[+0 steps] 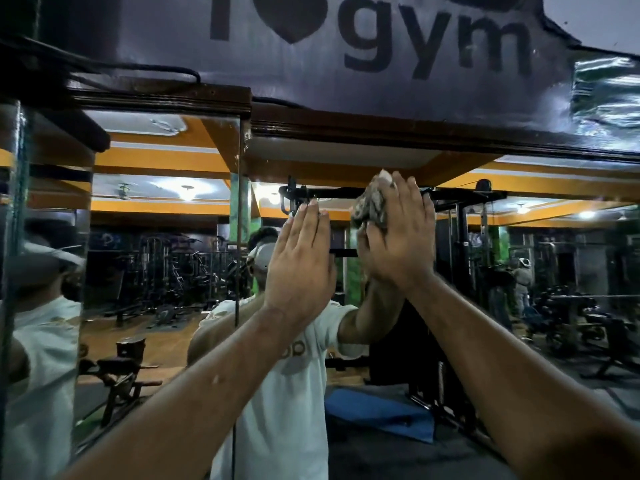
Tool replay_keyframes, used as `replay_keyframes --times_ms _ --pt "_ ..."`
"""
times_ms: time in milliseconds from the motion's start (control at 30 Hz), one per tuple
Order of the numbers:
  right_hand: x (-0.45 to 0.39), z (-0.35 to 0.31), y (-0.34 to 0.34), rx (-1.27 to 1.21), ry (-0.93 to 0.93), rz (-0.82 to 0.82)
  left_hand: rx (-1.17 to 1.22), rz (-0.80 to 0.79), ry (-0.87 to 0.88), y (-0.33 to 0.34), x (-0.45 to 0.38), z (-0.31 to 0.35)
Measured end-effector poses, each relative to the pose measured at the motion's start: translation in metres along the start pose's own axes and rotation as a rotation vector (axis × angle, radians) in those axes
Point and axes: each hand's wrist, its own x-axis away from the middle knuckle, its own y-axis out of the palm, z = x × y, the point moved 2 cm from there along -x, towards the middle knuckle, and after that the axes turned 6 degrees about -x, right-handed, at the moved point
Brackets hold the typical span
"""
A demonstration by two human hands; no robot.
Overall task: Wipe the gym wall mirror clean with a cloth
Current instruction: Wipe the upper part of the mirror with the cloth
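The wall mirror fills the view in front of me, reflecting the gym and a person in a white shirt. My right hand presses a crumpled grey patterned cloth flat against the glass, high up near the mirror's top edge. My left hand rests flat on the glass just to the left, fingers straight and together, holding nothing. Both arms reach up and forward. Part of the cloth is hidden behind my right palm.
A dark wooden frame runs along the mirror's top, with a "gym" banner above it. A vertical seam splits the mirror panels left of my hands. A narrow side mirror panel stands at the far left.
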Motion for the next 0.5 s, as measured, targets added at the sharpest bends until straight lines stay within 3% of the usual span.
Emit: replay_keyframes --times_ms 200,300,400,500 --pt "0.029 0.019 -0.005 0.012 -0.234 -0.137 0.082 0.042 -0.002 0.012 -0.018 0.018" --pt "0.029 0.052 -0.022 0.043 -0.083 -0.012 0.078 0.055 0.039 0.026 -0.011 0.029" --pt "0.015 0.044 -0.017 0.043 0.112 0.07 0.04 0.088 0.05 0.035 -0.013 0.043" --pt "0.025 0.029 -0.008 0.001 -0.014 0.004 0.06 0.103 0.053 0.036 -0.017 0.049"
